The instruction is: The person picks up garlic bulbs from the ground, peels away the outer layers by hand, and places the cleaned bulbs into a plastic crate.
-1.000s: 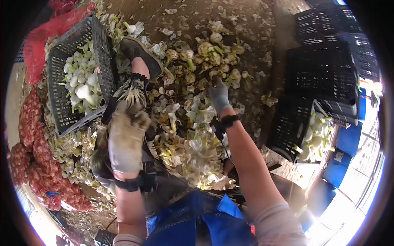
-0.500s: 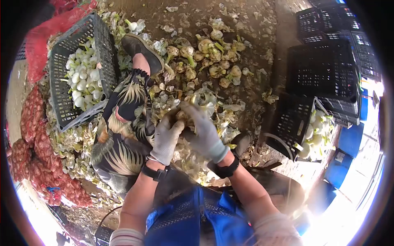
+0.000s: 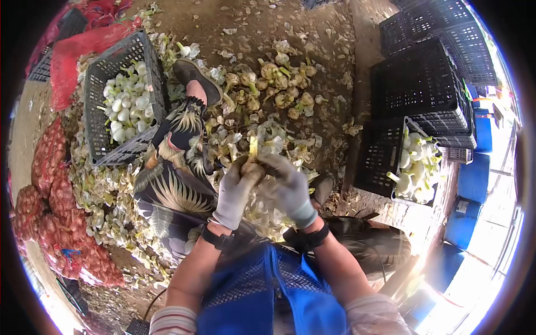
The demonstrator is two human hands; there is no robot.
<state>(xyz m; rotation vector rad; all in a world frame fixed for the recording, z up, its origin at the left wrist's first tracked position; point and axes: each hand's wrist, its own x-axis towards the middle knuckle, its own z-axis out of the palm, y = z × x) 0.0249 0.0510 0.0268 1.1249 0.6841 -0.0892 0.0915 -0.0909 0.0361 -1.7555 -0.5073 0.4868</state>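
Observation:
In grey-white work gloves, both hands meet in front of my body around a garlic bulb whose pale yellow-green stem (image 3: 253, 146) points away from me. My left hand (image 3: 235, 190) is closed on the bulb, mostly covering it. Against the bulb's other side are the curled fingers of my right hand (image 3: 291, 187), slightly blurred by motion. Below and around the hands lie loose papery garlic skins (image 3: 268, 209). Beyond them, a heap of untrimmed, dirt-stained garlic bulbs (image 3: 285, 84) rests on the ground.
A black crate (image 3: 92, 125) of peeled white bulbs stands at left, beside red mesh sacks (image 3: 61, 223). At right, another crate holds white bulbs (image 3: 416, 167), near stacked black crates (image 3: 413, 84) and blue containers (image 3: 464, 220). My shoe (image 3: 196, 81) stands beside the heap.
The garlic stem now stands out clearly above my hands, where before the hands hid most of the bulb. My view has shifted slightly, moving the right-hand crates leftward.

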